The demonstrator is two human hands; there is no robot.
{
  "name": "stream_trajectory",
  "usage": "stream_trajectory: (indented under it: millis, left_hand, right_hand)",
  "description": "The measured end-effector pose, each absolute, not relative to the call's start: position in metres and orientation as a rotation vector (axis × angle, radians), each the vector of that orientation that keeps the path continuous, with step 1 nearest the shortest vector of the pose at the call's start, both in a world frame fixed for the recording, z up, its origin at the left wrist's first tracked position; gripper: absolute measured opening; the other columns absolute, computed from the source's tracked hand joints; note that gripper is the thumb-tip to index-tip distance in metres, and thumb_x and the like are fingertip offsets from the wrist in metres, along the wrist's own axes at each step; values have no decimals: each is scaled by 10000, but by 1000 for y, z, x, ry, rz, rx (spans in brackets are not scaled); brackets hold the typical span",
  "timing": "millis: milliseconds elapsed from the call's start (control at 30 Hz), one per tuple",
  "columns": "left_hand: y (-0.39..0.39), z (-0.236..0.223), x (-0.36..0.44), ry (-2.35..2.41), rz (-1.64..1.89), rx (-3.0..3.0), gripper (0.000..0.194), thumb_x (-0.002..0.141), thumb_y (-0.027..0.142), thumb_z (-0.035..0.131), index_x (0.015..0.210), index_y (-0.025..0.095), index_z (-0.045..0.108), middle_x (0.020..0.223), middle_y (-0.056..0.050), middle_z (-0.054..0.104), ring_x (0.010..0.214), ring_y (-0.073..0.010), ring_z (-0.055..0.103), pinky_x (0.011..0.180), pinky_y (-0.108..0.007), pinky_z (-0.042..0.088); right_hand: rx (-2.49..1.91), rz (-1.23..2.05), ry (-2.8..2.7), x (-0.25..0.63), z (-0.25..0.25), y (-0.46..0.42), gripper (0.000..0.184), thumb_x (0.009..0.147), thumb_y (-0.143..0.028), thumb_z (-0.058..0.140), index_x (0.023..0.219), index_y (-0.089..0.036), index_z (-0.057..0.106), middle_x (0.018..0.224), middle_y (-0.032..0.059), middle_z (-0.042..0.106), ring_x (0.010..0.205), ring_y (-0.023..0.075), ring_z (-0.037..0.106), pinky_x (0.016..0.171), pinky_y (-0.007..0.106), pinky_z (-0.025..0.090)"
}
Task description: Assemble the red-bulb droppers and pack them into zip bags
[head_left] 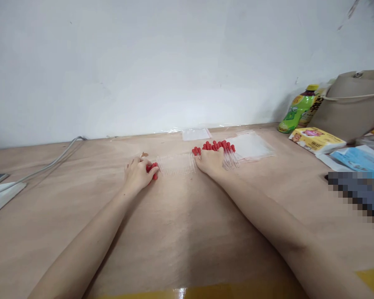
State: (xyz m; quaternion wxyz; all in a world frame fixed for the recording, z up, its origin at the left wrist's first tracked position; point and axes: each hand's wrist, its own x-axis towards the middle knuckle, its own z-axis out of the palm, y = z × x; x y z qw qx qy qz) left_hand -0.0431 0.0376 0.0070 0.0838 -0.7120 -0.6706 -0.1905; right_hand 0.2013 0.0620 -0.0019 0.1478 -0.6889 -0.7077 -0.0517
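My left hand [137, 172] is closed around a few red rubber bulbs [155, 170], which poke out between thumb and fingers. Just right of it lies a row of thin clear tubes [177, 164], side by side on the table. Over the right end of that row, my right hand [210, 160] is curled with its fingertips mostly hidden. Two red bulbs on thin tubes [196, 151] show beside its left edge. Behind and right of this hand lies a bunch of droppers with red bulbs [228, 148], their clear stems pointing toward me.
Clear plastic bags [251, 145] lie behind the droppers, with a small white packet [195, 134] near the wall. At right stand a green drink bottle [296, 110], a yellow tissue pack [317, 140] and a grey bag [352, 108]. A grey cable [57, 156] crosses the left side.
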Motion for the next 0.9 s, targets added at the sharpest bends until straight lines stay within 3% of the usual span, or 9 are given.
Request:
stream_trajectory:
  millis: [233, 433, 600, 700, 800, 900]
  left_hand:
    - [32, 16, -32, -2007, -724, -2076, 154, 755, 324, 514, 703, 204, 597, 852, -59, 630, 890, -271, 561, 826, -441, 347]
    - [20, 14, -12, -1815, -1106, -2271, 165, 835, 318, 435, 878, 182, 519, 830, -39, 623, 716, -175, 586, 653, -295, 431]
    - [6, -16, 10, -1590, -1316, -2585, 158, 838, 301, 484, 916, 169, 522, 859, -42, 629, 755, -149, 591, 673, -261, 459]
    - [1, -25, 15, -1556, -1248, -2719, 166, 823, 312, 526, 909, 178, 572, 833, -33, 646, 746, -150, 592, 664, -261, 461]
    - [-2, -23, 17, -1526, -1196, -2753, 153, 818, 306, 537, 865, 178, 606, 811, -30, 650, 732, -151, 587, 656, -262, 454]
    - [-5, -18, 21, -1546, -1174, -2799, 164, 829, 305, 520, 881, 177, 608, 818, -25, 652, 707, -141, 584, 635, -251, 453]
  right_hand:
    - [-1978, -24, -2109, 183, -1, 61, 310, 794, -321, 409, 729, -133, 646, 752, 131, 658, 707, 218, 582, 776, 404, 211]
    - [-2069, 100, -2055, 177, 1, 68, 279, 774, -290, 432, 753, -123, 655, 768, 136, 658, 716, 222, 590, 780, 404, 236]
    - [-2035, 100, -2063, 178, 8, 57, 284, 808, -281, 401, 793, -119, 634, 802, 135, 655, 773, 228, 590, 779, 380, 277]
    - [-1838, 69, -2081, 192, 7, 40, 278, 846, -276, 364, 881, -111, 585, 887, 142, 639, 837, 228, 571, 741, 339, 319]
    - [-1436, 163, -2110, 214, -5, 21, 234, 870, -257, 350, 939, -124, 530, 854, 98, 634, 757, 181, 563, 682, 291, 357]
    - [-1136, 150, -2128, 234, -20, 2, 222, 864, -239, 392, 1014, -137, 521, 848, 75, 636, 790, 173, 559, 745, 305, 359]
